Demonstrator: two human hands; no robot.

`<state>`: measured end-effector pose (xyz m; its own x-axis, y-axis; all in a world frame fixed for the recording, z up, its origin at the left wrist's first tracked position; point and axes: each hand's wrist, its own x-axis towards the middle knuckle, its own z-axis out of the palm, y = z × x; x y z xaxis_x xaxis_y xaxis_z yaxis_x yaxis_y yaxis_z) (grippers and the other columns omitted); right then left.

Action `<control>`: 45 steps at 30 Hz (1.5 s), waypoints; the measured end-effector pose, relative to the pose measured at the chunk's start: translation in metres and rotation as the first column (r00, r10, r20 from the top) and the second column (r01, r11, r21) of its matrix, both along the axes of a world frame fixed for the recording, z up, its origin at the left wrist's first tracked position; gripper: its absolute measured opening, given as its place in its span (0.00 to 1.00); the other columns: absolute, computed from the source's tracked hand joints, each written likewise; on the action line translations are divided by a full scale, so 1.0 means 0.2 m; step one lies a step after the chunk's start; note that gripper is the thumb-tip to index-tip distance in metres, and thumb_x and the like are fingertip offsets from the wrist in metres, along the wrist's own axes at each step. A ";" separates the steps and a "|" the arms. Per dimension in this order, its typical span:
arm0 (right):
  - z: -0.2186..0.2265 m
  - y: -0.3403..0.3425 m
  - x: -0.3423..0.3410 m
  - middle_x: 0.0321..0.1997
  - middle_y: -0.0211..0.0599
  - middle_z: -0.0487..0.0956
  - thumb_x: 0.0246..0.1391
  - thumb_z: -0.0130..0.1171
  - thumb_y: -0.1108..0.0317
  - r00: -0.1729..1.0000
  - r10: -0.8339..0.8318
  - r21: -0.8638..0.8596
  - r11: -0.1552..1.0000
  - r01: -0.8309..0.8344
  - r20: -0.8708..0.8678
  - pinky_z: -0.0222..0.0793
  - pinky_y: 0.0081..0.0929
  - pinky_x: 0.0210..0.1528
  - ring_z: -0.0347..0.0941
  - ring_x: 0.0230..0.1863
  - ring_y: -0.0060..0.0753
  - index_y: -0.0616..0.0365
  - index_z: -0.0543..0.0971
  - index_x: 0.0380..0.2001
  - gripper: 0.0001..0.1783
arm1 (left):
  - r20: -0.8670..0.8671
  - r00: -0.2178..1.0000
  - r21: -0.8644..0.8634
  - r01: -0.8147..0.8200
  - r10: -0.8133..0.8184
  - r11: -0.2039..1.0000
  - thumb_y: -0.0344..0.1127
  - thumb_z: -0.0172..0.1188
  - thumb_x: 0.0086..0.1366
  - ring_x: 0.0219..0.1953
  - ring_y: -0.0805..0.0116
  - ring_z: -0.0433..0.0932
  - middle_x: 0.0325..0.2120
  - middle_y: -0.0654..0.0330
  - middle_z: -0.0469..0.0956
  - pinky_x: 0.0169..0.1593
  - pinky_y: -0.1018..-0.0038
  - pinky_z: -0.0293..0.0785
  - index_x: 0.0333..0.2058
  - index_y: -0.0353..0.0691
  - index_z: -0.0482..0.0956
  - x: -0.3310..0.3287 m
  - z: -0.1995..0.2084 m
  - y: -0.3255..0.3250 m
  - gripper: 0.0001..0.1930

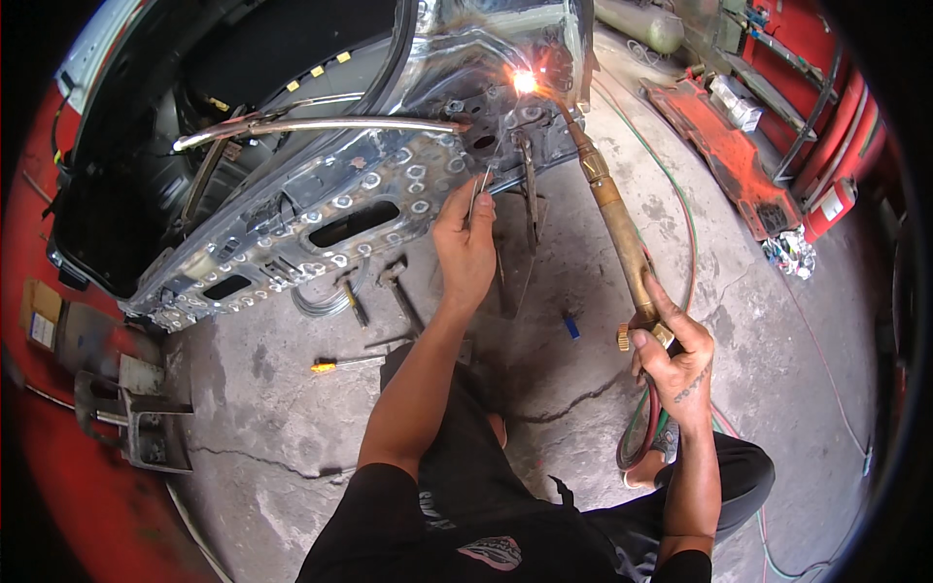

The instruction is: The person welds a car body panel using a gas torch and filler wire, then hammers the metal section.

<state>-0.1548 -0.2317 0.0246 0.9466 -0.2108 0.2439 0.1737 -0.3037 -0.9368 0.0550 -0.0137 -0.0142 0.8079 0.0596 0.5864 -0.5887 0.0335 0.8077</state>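
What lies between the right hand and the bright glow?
In the head view, the brass-coloured torch spans that stretch, from the right hand up to the bright glow.

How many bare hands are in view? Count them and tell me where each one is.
2: the left hand near the middle, pinching a thin rod; the right hand, lower and farther right, gripping the torch. No others show.

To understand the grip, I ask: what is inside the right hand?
The rear of a gas torch; its barrel and a brass knob show. The part that the right hand covers cannot be seen.
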 end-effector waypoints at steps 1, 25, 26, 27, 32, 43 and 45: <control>0.00 0.00 0.00 0.40 0.39 0.85 0.54 0.65 0.77 1.000 0.001 0.000 1.000 -0.001 0.000 0.76 0.24 0.44 0.79 0.37 0.23 0.56 0.75 0.67 0.34 | 0.002 1.000 0.000 0.002 -0.002 1.000 0.31 0.57 0.75 0.34 0.79 0.71 0.31 0.66 0.76 0.39 0.81 0.68 0.54 0.27 0.80 0.00 0.00 0.00 0.15; -0.01 0.00 0.01 0.40 0.40 0.85 0.53 0.66 0.77 1.000 -0.004 0.007 1.000 0.004 0.009 0.76 0.26 0.47 0.80 0.39 0.25 0.57 0.75 0.66 0.35 | -0.009 1.000 -0.004 -0.014 0.014 1.000 0.29 0.57 0.74 0.33 0.80 0.70 0.31 0.67 0.76 0.38 0.81 0.68 0.54 0.27 0.80 0.00 0.03 -0.01 0.14; -0.01 0.00 0.01 0.39 0.39 0.85 0.53 0.66 0.77 1.000 -0.002 0.013 1.000 0.001 0.010 0.76 0.26 0.47 0.80 0.39 0.25 0.57 0.75 0.66 0.35 | -0.009 1.000 -0.004 -0.014 0.014 1.000 0.29 0.57 0.74 0.33 0.80 0.70 0.31 0.67 0.76 0.38 0.81 0.68 0.54 0.27 0.80 0.00 0.02 -0.01 0.14; -0.01 0.00 0.01 0.39 0.39 0.85 0.53 0.66 0.77 1.000 0.001 0.019 1.000 -0.001 0.011 0.76 0.26 0.46 0.80 0.39 0.25 0.56 0.75 0.67 0.35 | -0.008 1.000 -0.007 -0.010 0.010 1.000 0.29 0.57 0.74 0.33 0.80 0.70 0.31 0.67 0.76 0.38 0.81 0.68 0.54 0.27 0.80 0.00 0.02 -0.02 0.14; -0.01 0.00 0.00 0.40 0.39 0.85 0.53 0.66 0.77 1.000 -0.004 0.010 1.000 0.004 0.010 0.76 0.26 0.46 0.79 0.39 0.24 0.56 0.75 0.67 0.35 | -0.007 1.000 -0.026 0.002 -0.003 1.000 0.29 0.57 0.74 0.34 0.80 0.70 0.31 0.66 0.76 0.38 0.81 0.68 0.54 0.28 0.80 0.00 0.01 -0.02 0.14; -0.01 0.01 -0.01 0.41 0.39 0.85 0.54 0.65 0.78 1.000 0.003 0.039 0.999 -0.004 0.008 0.76 0.25 0.44 0.79 0.38 0.24 0.58 0.74 0.67 0.35 | 0.026 1.000 -0.011 -0.005 0.005 1.000 0.32 0.56 0.76 0.34 0.79 0.71 0.31 0.65 0.77 0.39 0.81 0.69 0.56 0.29 0.79 -0.03 0.04 0.01 0.16; 0.00 0.01 -0.06 0.41 0.39 0.85 0.56 0.65 0.76 1.000 0.014 0.197 0.980 -0.011 -0.012 0.76 0.23 0.37 0.79 0.34 0.23 0.59 0.72 0.68 0.35 | 0.009 0.997 -0.044 0.071 -0.071 0.996 0.33 0.54 0.77 0.32 0.79 0.72 0.31 0.65 0.76 0.37 0.80 0.69 0.58 0.29 0.78 -0.05 0.04 0.00 0.17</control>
